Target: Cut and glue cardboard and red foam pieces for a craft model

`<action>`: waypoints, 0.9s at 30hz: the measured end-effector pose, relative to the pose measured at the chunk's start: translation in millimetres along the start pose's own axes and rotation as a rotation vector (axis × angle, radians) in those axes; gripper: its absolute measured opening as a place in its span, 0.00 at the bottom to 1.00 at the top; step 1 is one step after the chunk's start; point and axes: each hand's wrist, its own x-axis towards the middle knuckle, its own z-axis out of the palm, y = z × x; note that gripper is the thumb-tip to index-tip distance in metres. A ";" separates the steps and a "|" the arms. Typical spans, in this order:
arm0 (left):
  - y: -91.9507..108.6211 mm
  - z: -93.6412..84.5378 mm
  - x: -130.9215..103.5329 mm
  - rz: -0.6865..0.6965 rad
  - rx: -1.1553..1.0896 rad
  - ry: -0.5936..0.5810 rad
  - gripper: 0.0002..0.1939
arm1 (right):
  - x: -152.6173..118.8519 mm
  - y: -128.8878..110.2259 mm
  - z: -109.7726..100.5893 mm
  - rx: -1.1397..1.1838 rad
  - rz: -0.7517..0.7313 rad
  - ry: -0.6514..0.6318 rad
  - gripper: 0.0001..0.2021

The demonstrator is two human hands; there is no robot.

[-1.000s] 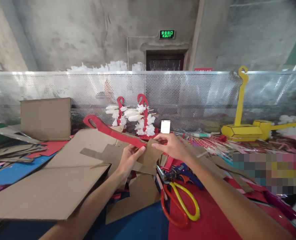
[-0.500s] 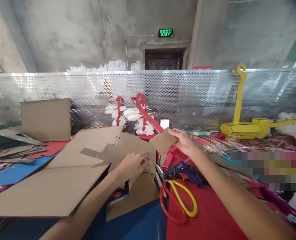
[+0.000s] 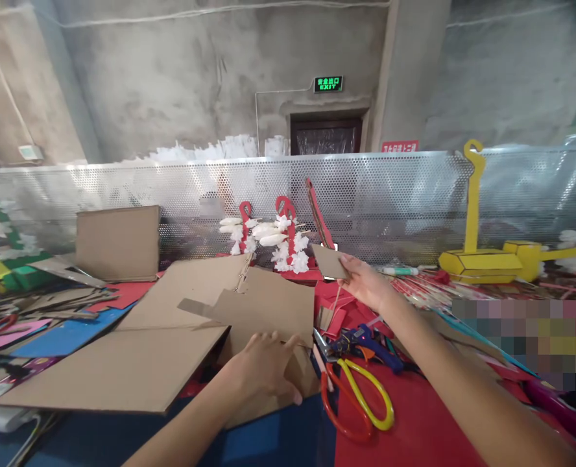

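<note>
Near the centre, my left hand (image 3: 266, 366) rests with spread fingers on a piece of brown cardboard (image 3: 268, 305). My right hand (image 3: 363, 279) pinches the edge of a small cardboard piece (image 3: 329, 261), held up above red scraps (image 3: 339, 301). A red strip (image 3: 320, 217) with a brown edge slants up behind that small piece. Below my right hand lie a blue glue gun (image 3: 370, 344) and scissors (image 3: 359, 399) with one red and one yellow handle. A large folded cardboard sheet (image 3: 117, 366) spreads out to the left of my left hand.
Red hooked shapes with white tufts (image 3: 290, 243) stand before a perforated metal screen (image 3: 390, 194). A yellow model (image 3: 480, 264) and many thin sticks (image 3: 424, 288) are at the right. An upright cardboard panel (image 3: 117, 243), blue sheet (image 3: 74, 331) and white plug (image 3: 6, 418) are at the left.
My left hand has moved down and spread on the cardboard. My right hand still holds the small piece, now turned. The red strip stands more upright. The camera view has shifted.
</note>
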 end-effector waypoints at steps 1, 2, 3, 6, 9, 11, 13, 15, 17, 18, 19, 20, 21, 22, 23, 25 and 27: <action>-6.2 1.4 0.5 0.011 -0.035 0.026 0.51 | -2.0 -2.0 2.8 0.038 0.017 0.031 0.22; -12.5 3.2 1.6 0.027 -0.087 0.060 0.50 | -4.3 -3.7 5.1 0.079 0.032 0.059 0.23; -18.6 5.0 3.5 0.036 -0.136 0.078 0.47 | -7.0 -4.9 6.7 0.116 0.045 0.078 0.24; -31.7 9.0 11.8 0.009 -0.242 0.184 0.33 | -17.8 -4.6 6.9 0.179 0.067 0.117 0.23; -36.3 8.6 19.8 -0.025 -0.340 0.327 0.24 | -31.5 1.7 2.0 0.193 0.088 0.152 0.22; -38.2 5.8 22.9 -0.024 -0.407 0.323 0.22 | -39.9 7.2 -1.9 0.233 0.106 0.168 0.21; -41.0 0.7 23.8 -0.031 -0.485 0.238 0.22 | -45.7 11.5 -5.0 0.281 0.116 0.179 0.21; -43.8 -6.7 22.4 -0.047 -0.567 0.157 0.24 | -48.6 13.4 -7.2 0.312 0.119 0.182 0.21; -44.4 -16.2 18.8 -0.076 -0.632 0.138 0.26 | -48.8 13.2 -9.2 0.325 0.118 0.177 0.21; -43.2 -21.4 16.2 -0.097 -0.659 0.136 0.28 | -48.4 12.6 -10.3 0.331 0.117 0.173 0.21; -40.6 -26.7 13.0 -0.120 -0.691 0.130 0.30 | -47.8 11.9 -11.6 0.334 0.113 0.170 0.21; -37.0 -31.6 9.5 -0.123 -0.738 0.108 0.33 | -47.2 11.2 -13.3 0.336 0.109 0.167 0.22; -32.4 -36.0 5.7 -0.107 -0.801 0.073 0.36 | -46.6 10.6 -15.4 0.338 0.106 0.164 0.23; -27.5 -39.4 1.9 -0.077 -0.866 0.034 0.37 | -46.1 10.1 -17.7 0.341 0.103 0.163 0.23; -22.7 -41.7 -1.4 -0.036 -0.942 0.002 0.38 | -45.7 9.7 -20.4 0.344 0.098 0.163 0.23; -15.7 -41.9 -5.8 0.040 -1.086 -0.064 0.39 | -45.5 8.7 -26.2 0.353 0.082 0.168 0.22; -14.7 -37.0 -5.9 0.096 -1.169 -0.105 0.38 | -45.6 7.3 -31.7 0.362 0.060 0.179 0.21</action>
